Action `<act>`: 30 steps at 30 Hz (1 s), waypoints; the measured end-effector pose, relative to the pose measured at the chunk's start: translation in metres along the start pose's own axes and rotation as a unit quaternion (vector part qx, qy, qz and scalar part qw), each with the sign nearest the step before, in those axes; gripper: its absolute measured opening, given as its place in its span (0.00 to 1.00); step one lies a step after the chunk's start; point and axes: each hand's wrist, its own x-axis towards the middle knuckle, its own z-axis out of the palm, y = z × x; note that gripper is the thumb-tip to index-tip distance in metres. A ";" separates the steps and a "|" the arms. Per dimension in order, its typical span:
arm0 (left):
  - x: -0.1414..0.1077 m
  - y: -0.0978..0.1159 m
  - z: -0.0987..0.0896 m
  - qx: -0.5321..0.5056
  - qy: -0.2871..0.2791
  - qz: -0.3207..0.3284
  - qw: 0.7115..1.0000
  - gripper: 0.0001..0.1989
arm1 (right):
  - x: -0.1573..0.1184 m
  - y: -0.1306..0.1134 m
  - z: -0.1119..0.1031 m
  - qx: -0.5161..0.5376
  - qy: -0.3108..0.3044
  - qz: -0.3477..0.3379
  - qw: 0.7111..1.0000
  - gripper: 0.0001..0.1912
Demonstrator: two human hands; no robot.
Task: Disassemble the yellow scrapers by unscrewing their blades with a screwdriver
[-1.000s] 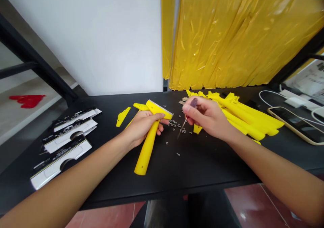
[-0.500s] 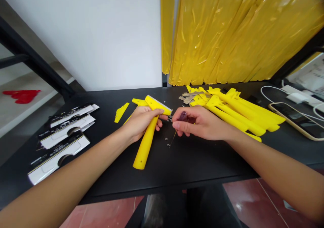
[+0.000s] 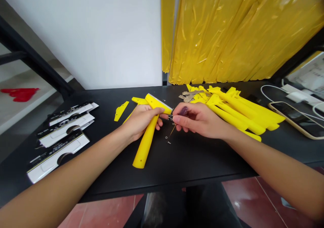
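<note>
My left hand (image 3: 145, 118) is wrapped round the neck of a yellow scraper (image 3: 144, 147), whose broad head with a metal strip points up and right. In my right hand (image 3: 193, 120) is a thin screwdriver (image 3: 184, 111) with a dark purple handle, pinched between thumb and fingers. Its tip points down and left, close to a small screw (image 3: 169, 142) on the black table. A small nut (image 3: 166, 137) lies just above that screw. Several more nuts and screws (image 3: 170, 117) are scattered between my hands, partly hidden by the right fingers.
Yellow scraper handles (image 3: 243, 111) are piled at the right, with metal blades (image 3: 192, 93) beside them. Loose yellow pieces (image 3: 121, 111) lie left of my left hand. Printed white-and-black sleeves (image 3: 59, 153) are at the left. A phone (image 3: 300, 118) and white cables are at the far right.
My right hand has shifted slightly, and the screwdriver tip has moved a little up and left, beside the loose screw. My left hand and the scraper look nearly the same.
</note>
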 end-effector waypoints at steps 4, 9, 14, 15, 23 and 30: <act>0.000 -0.001 -0.001 0.003 -0.002 0.002 1.000 0.08 | 0.000 0.000 0.000 -0.009 0.000 0.006 1.000 0.10; 0.001 -0.003 -0.003 0.005 -0.008 0.007 1.000 0.08 | 0.000 0.000 -0.001 -0.021 0.006 0.011 1.000 0.11; 0.000 -0.002 0.000 0.011 -0.004 0.007 1.000 0.07 | 0.000 0.000 -0.003 -0.026 0.003 0.004 1.000 0.11; 0.000 -0.001 0.000 0.012 -0.003 0.006 1.000 0.07 | 0.000 0.000 -0.004 -0.025 0.007 0.002 1.000 0.11; -0.003 0.001 0.001 0.009 -0.018 -0.007 1.000 0.08 | 0.001 0.000 -0.015 0.018 0.105 -0.028 0.994 0.12; -0.001 -0.004 -0.002 -0.040 -0.068 -0.032 0.996 0.08 | 0.005 0.001 -0.020 0.053 0.232 -0.052 0.970 0.13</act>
